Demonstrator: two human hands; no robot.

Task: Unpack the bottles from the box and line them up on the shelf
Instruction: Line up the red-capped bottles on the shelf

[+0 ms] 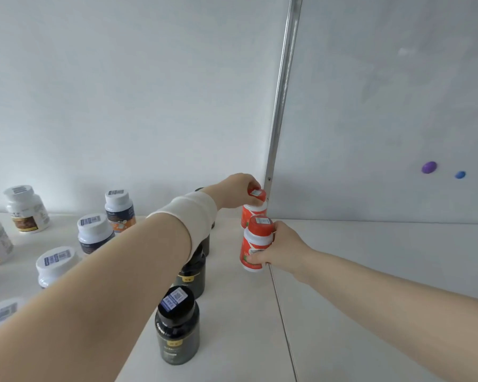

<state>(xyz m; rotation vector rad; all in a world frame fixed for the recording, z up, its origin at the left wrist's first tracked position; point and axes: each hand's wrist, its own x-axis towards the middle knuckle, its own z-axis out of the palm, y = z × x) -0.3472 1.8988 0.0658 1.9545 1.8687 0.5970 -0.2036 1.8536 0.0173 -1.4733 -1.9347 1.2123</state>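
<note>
My right hand [282, 249] grips the near red bottle [255, 241] round its body, upright on the shelf [356, 271] just left of the metal rail [280, 106], while my left hand [233, 190], reaching across, pinches the cap of the far red bottle [253, 212] right behind it, also upright, base hidden; the box is out of view.

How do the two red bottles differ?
The rear red bottle is pinched at its cap by the left hand; the front red bottle is gripped round its body by the right hand. The rear one sits nearer the wall than the front one. Both upright, red-capped.
</note>
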